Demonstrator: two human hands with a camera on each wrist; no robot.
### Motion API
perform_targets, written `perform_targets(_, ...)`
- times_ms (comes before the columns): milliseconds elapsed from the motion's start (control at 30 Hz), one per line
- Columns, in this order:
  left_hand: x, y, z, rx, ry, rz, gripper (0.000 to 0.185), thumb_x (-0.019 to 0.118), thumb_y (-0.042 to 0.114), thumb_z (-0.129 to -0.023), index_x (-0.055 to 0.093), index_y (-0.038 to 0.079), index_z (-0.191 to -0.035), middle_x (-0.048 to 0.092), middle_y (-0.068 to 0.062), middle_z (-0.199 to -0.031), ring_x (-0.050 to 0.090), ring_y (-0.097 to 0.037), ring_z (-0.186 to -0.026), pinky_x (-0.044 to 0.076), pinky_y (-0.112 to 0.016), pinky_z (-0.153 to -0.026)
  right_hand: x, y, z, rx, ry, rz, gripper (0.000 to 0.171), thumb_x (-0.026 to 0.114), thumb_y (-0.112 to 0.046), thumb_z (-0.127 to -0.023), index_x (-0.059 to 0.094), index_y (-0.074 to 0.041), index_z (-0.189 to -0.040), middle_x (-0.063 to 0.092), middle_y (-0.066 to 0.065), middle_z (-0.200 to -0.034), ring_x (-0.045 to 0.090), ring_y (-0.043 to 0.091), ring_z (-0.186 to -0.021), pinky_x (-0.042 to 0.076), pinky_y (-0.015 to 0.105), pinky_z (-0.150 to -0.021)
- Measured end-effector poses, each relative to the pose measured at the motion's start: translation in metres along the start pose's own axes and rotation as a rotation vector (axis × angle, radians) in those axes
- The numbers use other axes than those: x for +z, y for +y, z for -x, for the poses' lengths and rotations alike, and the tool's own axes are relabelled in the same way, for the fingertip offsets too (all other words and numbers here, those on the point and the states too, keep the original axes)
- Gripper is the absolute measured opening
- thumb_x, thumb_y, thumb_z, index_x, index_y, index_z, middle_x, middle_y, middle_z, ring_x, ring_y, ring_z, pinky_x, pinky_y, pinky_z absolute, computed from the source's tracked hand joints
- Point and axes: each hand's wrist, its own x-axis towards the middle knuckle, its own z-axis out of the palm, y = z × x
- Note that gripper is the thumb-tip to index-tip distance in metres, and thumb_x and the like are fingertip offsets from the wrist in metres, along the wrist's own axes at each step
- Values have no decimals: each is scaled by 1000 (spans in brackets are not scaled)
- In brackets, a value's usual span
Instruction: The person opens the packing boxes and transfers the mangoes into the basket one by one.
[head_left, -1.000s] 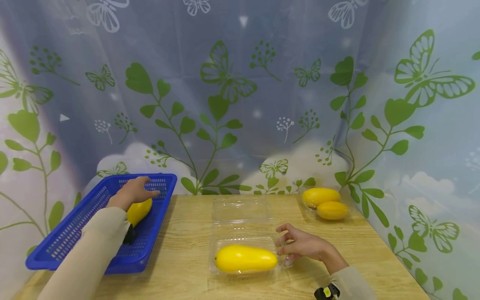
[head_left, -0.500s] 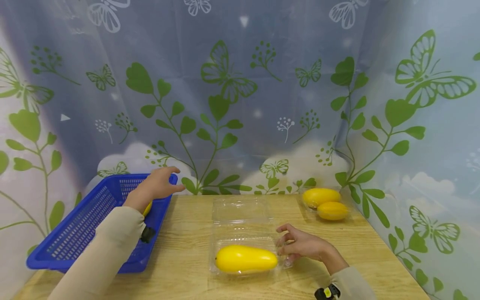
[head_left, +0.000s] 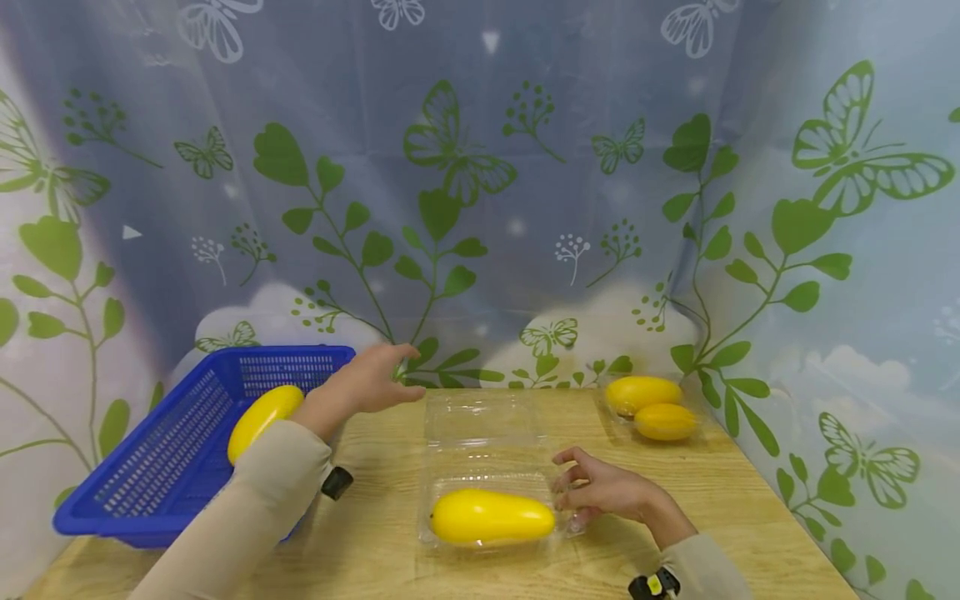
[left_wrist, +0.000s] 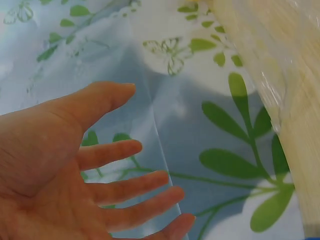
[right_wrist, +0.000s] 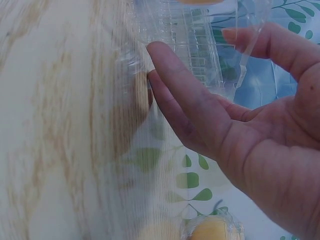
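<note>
My left hand [head_left: 372, 379] hovers between the blue basket [head_left: 341, 357] and the clear plastic clamshell box [head_left: 480, 421], thumb and fingers spread with nothing in them. The left wrist view shows the same empty left hand [left_wrist: 95, 170] before the curtain. An elongated yellow fruit [head_left: 491, 517] lies in the near half of the box, whose lid is folded back. Beside the box's right edge is my right hand [head_left: 611, 487], fingers loosely bent at the rim. In the right wrist view the right hand [right_wrist: 240, 115] has thumb and fingers apart near the clear plastic wall [right_wrist: 200, 50]; contact is unclear.
Inside the basket rests another yellow fruit [head_left: 262, 421], partly behind my left sleeve. A second clear box with two yellow fruits [head_left: 643, 396] sits at the table's back right. Behind the wooden table [head_left: 375, 500] hangs a butterfly-patterned curtain [head_left: 480, 275].
My left hand has moved right, out from over the basket, exposing more of the fruit there. My right hand and the fruit in the box have stayed put.
</note>
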Motion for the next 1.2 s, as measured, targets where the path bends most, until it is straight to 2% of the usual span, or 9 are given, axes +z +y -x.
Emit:
perform_targets(200,11,20,4,13,-59,19,62,70,32,-99,49,6,-151,48,-23,-156,41,-46,-147,37,-63,-118,0,0,0,2,-1,0,65,60,-10,-101,21,5,-150,52,27,-131,69,21,-97,62,29,-73)
perform_targets(300,17,28,3,31,-74,14,60,71,34,-97,52,8,-148,52,-21,-153,45,-43,-144,40,-61,-116,0,1,0,1,2,1,65,60,-11,-101,21,5,-151,53,26,-130,68,21,-97,61,30,-72)
perform_targets(567,33,48,0,53,-108,38,59,74,35,-95,56,13,-146,55,-13,-153,47,-37,-145,41,-57,-118,-1,2,-1,-2,0,1,65,60,-11,-101,21,4,-151,53,25,-129,68,22,-99,62,30,-72)
perform_targets(833,48,62,0,76,-156,30,58,76,35,-94,58,13,-145,56,-10,-152,46,-35,-146,40,-56,-119,-1,2,-1,-3,4,9,65,60,-11,-101,21,5,-151,52,27,-132,68,22,-101,62,30,-74)
perform_targets(1200,61,80,5,141,-173,-22,54,77,34,-93,61,12,-139,60,-8,-148,55,-31,-138,46,-50,-114,1,1,0,-7,9,7,64,60,-11,-101,22,5,-150,53,25,-128,69,21,-97,62,31,-74)
